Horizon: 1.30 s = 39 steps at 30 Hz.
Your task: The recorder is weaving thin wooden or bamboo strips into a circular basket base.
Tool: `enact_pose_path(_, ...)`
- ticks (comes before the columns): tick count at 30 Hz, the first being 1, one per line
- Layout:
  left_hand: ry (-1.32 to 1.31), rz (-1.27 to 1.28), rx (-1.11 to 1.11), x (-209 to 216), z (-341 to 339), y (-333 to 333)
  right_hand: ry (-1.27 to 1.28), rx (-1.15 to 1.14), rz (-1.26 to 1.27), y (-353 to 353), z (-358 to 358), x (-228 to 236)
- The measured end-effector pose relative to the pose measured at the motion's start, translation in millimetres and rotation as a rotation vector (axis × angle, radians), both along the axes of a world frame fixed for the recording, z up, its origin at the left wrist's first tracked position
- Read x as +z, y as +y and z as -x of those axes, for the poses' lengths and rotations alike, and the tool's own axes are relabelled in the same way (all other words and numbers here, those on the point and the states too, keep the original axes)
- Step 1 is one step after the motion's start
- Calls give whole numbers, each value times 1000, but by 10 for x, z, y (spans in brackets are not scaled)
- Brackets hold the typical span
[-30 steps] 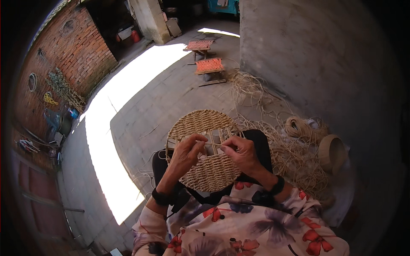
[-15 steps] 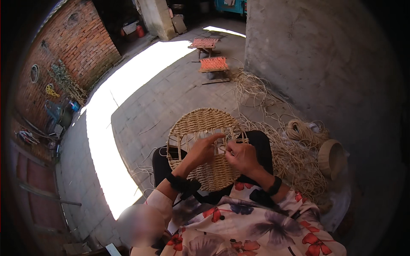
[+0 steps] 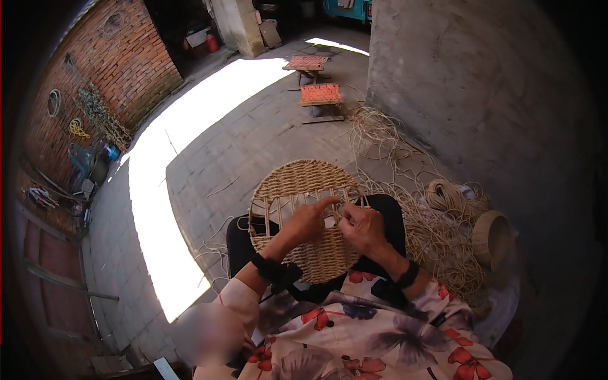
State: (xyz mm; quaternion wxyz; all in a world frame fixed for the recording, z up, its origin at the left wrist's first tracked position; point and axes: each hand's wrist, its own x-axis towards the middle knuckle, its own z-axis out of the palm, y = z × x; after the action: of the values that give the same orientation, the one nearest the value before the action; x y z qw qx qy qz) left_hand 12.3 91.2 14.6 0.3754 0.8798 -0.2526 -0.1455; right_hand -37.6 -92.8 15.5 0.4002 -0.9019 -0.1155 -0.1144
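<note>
On my lap lies a rounded, straw-coloured woven cord panel [image 3: 310, 177]. Its top and bottom are tightly woven, and bare strands cross the gap in the middle. My left hand [image 3: 308, 220] lies over that gap with the forefinger stretched to the right. Its other fingers are curled, and what they grip is hidden. Close to that fingertip, my right hand [image 3: 364, 226] is closed, thumb and fingers pinched at the panel's right side. A thin pale cord [image 3: 340, 213] shows at the pinch, only in small part.
Loose cord [image 3: 430, 234] sprawls to my right, with a cord coil [image 3: 453, 197] and a round tan basket-like container [image 3: 491, 237]. Two low stools with orange-red woven seats [image 3: 320, 94] stand ahead. A grey wall [image 3: 468, 95] rises on the right, a brick wall [image 3: 126, 69] far left.
The two hands stay over the panel's gap, with the right fingers shifted slightly. A small cord loop seen earlier between the hands no longer shows clearly. The view has turned a little.
</note>
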Motion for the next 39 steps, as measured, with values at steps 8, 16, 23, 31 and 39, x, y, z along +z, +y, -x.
enact_pose_path(8, 15, -2, 50, 68, 25, -53, 41, 26, 59, 55, -21, -33)
enact_pose_path(16, -219, 5, 65, 142, 201, 16, 24, 55, -112, -7, -67, -121)
enact_pose_path(23, -196, -89, 260, 465, 456, 616, -3, 222, -281, -223, -90, -217)
enact_pose_path(31, -151, -46, 77, 324, 506, 922, -59, 243, 139, -111, 138, -98)
enact_pose_path(39, -1, 66, 233, 441, 545, 933, -21, 293, 14, -178, 81, -143)
